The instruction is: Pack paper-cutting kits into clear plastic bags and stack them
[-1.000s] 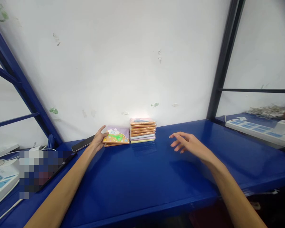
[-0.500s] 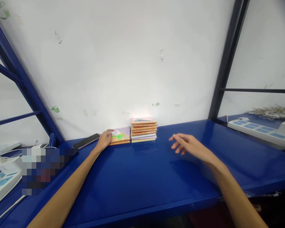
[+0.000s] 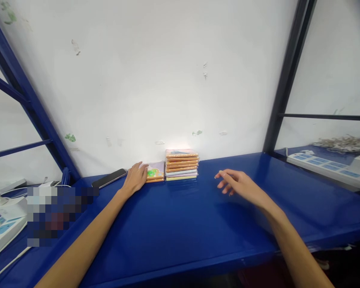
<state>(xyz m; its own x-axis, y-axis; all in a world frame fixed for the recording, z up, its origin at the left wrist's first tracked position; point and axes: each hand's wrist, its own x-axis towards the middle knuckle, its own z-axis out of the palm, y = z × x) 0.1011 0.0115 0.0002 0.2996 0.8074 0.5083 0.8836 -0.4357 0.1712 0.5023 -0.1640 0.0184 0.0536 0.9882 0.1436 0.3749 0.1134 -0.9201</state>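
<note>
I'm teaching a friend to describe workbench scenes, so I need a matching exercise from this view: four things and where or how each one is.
Column 1:
1. Left hand
2. Right hand
3. Black smartphone
4. White power strip with blue panels

Column 2:
A. Right of the dark metal upright
B. Resting on a small picture book with orange edges
C. Open, holding nothing
D. Lying flat on the glossy blue table

Pairs: 1-B, 2-C, 3-D, 4-A

Your R grip (image 3: 237, 184) has a free path L over the blue counter (image 3: 180, 232) up to the stack of books (image 3: 181, 165). L grip (image 3: 134, 179) is boxed in btwn phone (image 3: 109, 178) & stack, w/ white wall (image 3: 168, 80) behind.
</note>
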